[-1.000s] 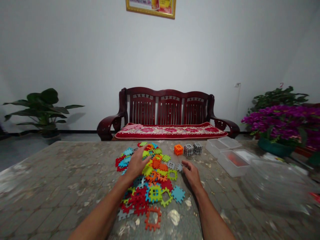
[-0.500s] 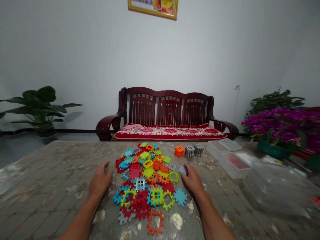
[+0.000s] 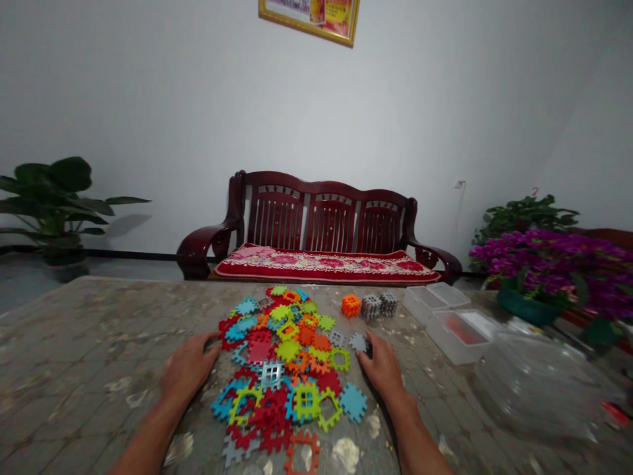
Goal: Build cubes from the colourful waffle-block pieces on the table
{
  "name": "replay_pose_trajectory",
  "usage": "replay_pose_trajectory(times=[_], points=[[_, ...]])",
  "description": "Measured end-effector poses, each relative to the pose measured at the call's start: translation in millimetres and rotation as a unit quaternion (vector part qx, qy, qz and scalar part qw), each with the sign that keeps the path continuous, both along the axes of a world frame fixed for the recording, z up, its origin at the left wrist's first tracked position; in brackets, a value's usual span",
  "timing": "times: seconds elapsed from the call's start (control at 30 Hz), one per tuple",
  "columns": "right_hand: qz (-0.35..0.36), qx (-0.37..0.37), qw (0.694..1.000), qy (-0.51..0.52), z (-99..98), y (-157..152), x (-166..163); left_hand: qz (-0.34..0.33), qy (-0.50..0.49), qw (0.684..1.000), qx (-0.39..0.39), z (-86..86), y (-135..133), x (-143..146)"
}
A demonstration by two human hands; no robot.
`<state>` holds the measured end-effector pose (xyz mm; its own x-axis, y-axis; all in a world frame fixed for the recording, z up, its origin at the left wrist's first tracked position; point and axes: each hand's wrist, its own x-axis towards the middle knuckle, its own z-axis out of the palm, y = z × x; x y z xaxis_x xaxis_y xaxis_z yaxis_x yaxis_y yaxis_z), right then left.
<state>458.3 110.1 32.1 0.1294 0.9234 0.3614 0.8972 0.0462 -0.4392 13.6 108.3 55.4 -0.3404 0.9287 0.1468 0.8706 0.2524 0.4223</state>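
- From the head view, here we are: the pile (image 3: 288, 351) is sprawling over the middle of the table (image 3: 138, 369), between the two hands, and the pieces are overlapping every which way.
- What's looking done: an orange block (image 3: 351, 305) and two grey blocks (image 3: 380, 305) are standing beyond the right hand (image 3: 380, 363), seemingly built up from such pieces.
- What's left: plenty, by my judgement! Red, blue, lime and orange pieces are lying loose, and I'm counting just three finished-looking blocks.
- Now the direction: the pile is stretching lengthwise from the person towards the bench (image 3: 324, 218), while the blocks are lining up crosswise.
- The grey piece (image 3: 358, 342) is lying roughly flat at the pile's right edge; it's looking about square, so no long axis is showing.
- Right hand: its fingertips are meeting the grey piece, thumb and finger narrowly parted; whether they're pinching it, I'm not able to tell.
- Left hand (image 3: 190, 366): it's curving loosely by the pile's left edge, thumb slightly apart from the fingers, with nothing showing in the gap; whether a fingertip is touching the red piece (image 3: 225, 328), I'm not making out.
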Motion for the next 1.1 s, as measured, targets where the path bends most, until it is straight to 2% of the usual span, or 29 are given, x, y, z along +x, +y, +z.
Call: replay_pose_trajectory(times=[0.2, 0.33, 0.47, 0.57, 0.8, 1.1], points=[[-0.039, 0.037, 0.994, 0.099, -1.1, 10, 4, 0.011, -0.009, 1.0, -0.005, 3.8, 0, 2], [-0.094, 0.103, 0.977, 0.159, 20.5, 35, 15, 0.01, -0.015, 1.0, 0.009, 3.7, 0, 2], [-0.134, 0.109, 0.977, 0.126, 49.5, 64, 29, 0.008, -0.016, 1.0, 0.011, 4.3, 0, 3], [-0.151, 0.087, 0.981, 0.09, 60.5, 81, 37, 0.01, -0.016, 1.0, 0.004, 5.9, -1, 4], [-0.157, 0.061, 0.985, 0.033, 62.6, 99, 44, 0.002, -0.015, 1.0, -0.003, 7.5, -2, 5], [-0.14, 0.02, 0.99, -0.01, 67.6, 100, 35, 0.009, -0.019, 1.0, 0.008, 3.9, 0, 4]])
